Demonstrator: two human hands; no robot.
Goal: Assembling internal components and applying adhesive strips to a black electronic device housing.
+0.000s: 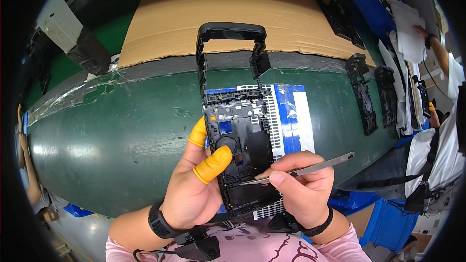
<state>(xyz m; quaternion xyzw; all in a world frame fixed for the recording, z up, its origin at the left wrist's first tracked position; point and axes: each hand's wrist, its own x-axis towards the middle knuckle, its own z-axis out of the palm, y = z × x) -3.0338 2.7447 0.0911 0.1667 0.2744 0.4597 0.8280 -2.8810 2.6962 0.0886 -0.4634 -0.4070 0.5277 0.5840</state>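
My left hand point(189, 191) grips the left edge of a black plastic housing point(253, 138), thumb on its face and fingers behind. Yellow finger cots cover the thumb and one finger. The housing has a tall open frame at its far end and ribs, small brass-coloured inserts and a blue patch inside. Metal tweezers point(326, 164) are pinched in my right hand point(307, 191). Their tips reach over the housing's lower inner face; whether they hold anything is too small to tell. Under the housing sits a blue and white taped block with a slotted pattern point(291, 126).
A cardboard sheet point(194, 19) lies along the far side of the green table point(111, 131). Similar black plastic parts point(361, 97) rest at the right, near standing white sheets point(400, 77). Other people's arms point(439, 53) show at the right and far left. Blue bins point(393, 221) stand below right.
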